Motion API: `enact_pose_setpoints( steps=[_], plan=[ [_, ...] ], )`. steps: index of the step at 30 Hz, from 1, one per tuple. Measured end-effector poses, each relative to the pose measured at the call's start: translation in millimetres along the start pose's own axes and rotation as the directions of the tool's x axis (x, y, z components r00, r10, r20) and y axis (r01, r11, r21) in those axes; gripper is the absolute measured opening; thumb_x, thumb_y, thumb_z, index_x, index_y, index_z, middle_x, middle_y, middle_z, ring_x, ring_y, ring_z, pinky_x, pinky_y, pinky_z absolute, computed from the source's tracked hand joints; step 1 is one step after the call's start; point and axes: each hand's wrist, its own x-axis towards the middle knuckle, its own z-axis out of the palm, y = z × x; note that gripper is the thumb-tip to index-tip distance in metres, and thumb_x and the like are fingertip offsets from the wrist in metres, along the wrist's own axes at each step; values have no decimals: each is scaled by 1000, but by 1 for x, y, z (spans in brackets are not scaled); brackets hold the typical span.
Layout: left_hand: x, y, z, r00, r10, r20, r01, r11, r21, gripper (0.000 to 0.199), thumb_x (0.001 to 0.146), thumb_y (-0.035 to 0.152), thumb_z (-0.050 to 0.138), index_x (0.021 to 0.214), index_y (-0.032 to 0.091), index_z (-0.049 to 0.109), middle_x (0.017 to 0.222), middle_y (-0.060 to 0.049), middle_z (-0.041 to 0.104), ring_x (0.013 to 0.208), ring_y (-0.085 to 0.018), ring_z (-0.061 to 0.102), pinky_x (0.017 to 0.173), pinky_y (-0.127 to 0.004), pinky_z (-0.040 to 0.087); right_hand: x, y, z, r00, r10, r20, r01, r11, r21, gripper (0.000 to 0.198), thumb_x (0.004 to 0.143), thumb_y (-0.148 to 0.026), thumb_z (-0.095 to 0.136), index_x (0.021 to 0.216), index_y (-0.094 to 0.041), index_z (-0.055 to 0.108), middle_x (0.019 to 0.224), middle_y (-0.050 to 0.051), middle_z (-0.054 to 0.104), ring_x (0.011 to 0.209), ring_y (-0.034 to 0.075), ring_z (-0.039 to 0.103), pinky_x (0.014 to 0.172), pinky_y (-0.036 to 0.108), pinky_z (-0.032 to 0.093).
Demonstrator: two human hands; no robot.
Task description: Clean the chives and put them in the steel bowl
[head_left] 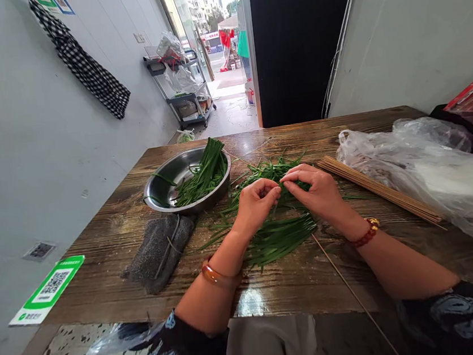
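Above the middle of the table, my left hand (257, 205) and my right hand (318, 194) face each other, thumb and fingertips pinched. Their tips nearly meet. Whatever lies in either pinch is too small to make out. Just below them is a row of green Chinese chives (282, 239), laid side by side, with a bamboo skewer (346, 282) running from its right end over the table's front edge. Behind my hands lies a loose heap of chives (276, 168). A steel basin (191, 208) to the left holds more chives (208, 172).
A dark grey mesh cloth (157, 255) lies left of the chives on the wooden table (110, 237). To the right are a bundle of bamboo skewers (381, 189) and clear plastic bags (445, 171). A wheeled cart (185, 98) stands near the doorway.
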Motion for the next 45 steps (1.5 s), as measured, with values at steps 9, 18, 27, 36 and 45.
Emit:
enact_pose_setpoints(
  steps=[9,18,27,36,45],
  plan=[
    [1,0,1,999,-16,-28,15,1000,-22,12,73,26,68,77,14,64,60,2,59,54,-9,54,54,-20,42,-1,4,1,1000,5,20,-5,1000,10,14,86,-23,60,86,-24,74,87,4,71,84,19,66,77,35,51],
    [1,1,1,999,-19,-38,20,999,36,10,74,24,65,74,15,63,60,3,57,53,-8,49,52,-21,38,-1,3,0,999,14,36,-15,1000,27,12,86,-24,63,86,-22,74,89,5,71,85,19,65,78,33,51],
    [2,1,1,999,6,-32,-2,994,113,11,75,25,64,78,14,65,63,2,57,57,-9,46,53,-22,36,0,8,0,999,42,32,-44,997,58,10,85,-22,61,80,-20,69,88,5,70,86,18,64,81,32,49],
    [2,0,-2,995,42,-88,-27,986,166,5,73,20,62,71,15,63,58,3,52,56,-9,44,53,-21,34,6,19,-20,942,160,295,-162,987,-20,17,84,-29,59,89,-18,71,84,4,69,75,16,60,69,29,45],
    [3,-2,-2,994,46,-95,-30,987,161,7,73,21,62,70,15,63,57,3,51,55,-9,43,52,-21,34,4,27,-28,676,235,699,39,935,-352,9,76,-21,64,82,-20,70,79,2,64,67,14,55,59,25,34]
  ],
)
